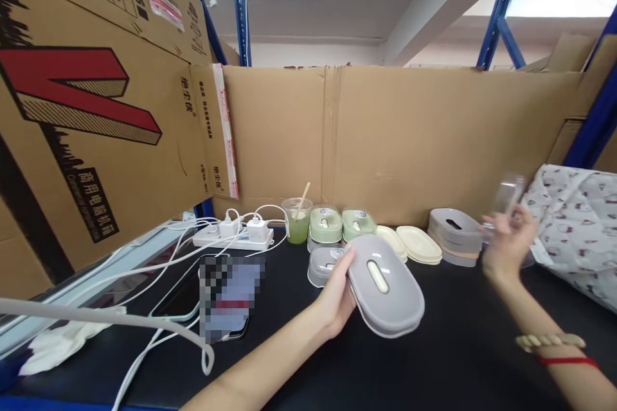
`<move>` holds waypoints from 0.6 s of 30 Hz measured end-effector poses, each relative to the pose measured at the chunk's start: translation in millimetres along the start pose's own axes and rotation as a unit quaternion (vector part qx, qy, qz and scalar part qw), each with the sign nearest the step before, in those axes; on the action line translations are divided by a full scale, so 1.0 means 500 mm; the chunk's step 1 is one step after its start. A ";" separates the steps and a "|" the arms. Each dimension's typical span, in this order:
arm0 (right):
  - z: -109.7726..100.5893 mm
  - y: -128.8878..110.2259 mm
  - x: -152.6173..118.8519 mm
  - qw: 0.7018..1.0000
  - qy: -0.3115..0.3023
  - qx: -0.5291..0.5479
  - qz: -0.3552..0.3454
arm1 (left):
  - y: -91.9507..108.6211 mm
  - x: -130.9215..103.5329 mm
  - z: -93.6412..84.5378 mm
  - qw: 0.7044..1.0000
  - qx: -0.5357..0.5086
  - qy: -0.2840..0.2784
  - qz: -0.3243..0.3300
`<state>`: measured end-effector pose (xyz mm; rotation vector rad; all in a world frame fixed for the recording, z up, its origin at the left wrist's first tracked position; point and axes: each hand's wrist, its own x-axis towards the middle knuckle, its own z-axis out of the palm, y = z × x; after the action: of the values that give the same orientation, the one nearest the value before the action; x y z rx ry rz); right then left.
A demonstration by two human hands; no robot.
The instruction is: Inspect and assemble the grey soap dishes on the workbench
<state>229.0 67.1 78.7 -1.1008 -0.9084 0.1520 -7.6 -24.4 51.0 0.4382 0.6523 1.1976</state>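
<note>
My left hand (336, 303) grips the left edge of a grey oval box (390, 292) with a slot in its top. The box is tilted above the black table, and a pale strip shows through the slot. My right hand (508, 244), smeared by motion, is raised at the right with its fingers closed on a clear plastic cover (509, 194). Just left of that hand stands a stack of grey oval lids (454, 237). Cream oval plates (419, 245) lie between the stack and the held box.
Two green boxes (326, 223) under clear covers and a grey covered box (322, 264) stand behind my left hand. Beside them are a cup of green drink (297, 225), a power strip (234, 239) with cables, and phones (180, 295). A patterned cloth bag (576, 225) sits far right.
</note>
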 end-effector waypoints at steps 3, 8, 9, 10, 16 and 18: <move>0.056 -0.028 -0.064 0.988 -0.154 0.003 -0.016 | 0.007 0.011 -0.007 0.999 0.008 -0.001 0.037; 0.100 -0.086 -0.152 0.932 -0.322 -0.052 -0.158 | 0.018 0.018 -0.015 0.992 0.036 -0.019 0.123; 0.101 -0.093 -0.163 0.923 -0.348 -0.045 -0.160 | 0.020 0.017 -0.015 0.990 0.030 -0.027 0.138; 0.100 -0.096 -0.173 0.914 -0.371 -0.040 -0.158 | 0.023 0.017 -0.014 0.988 0.025 -0.034 0.151; 0.096 -0.072 -0.212 0.899 -0.424 -0.046 -0.102 | 0.031 0.019 -0.018 0.985 0.026 -0.015 0.171; 0.098 -0.064 -0.222 0.900 -0.426 -0.042 -0.082 | 0.033 0.022 -0.022 0.985 0.028 -0.002 0.173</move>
<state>113.0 27.9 49.9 -1.0270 -1.7995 0.4827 -24.4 -8.9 50.5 0.6195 0.6237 1.5076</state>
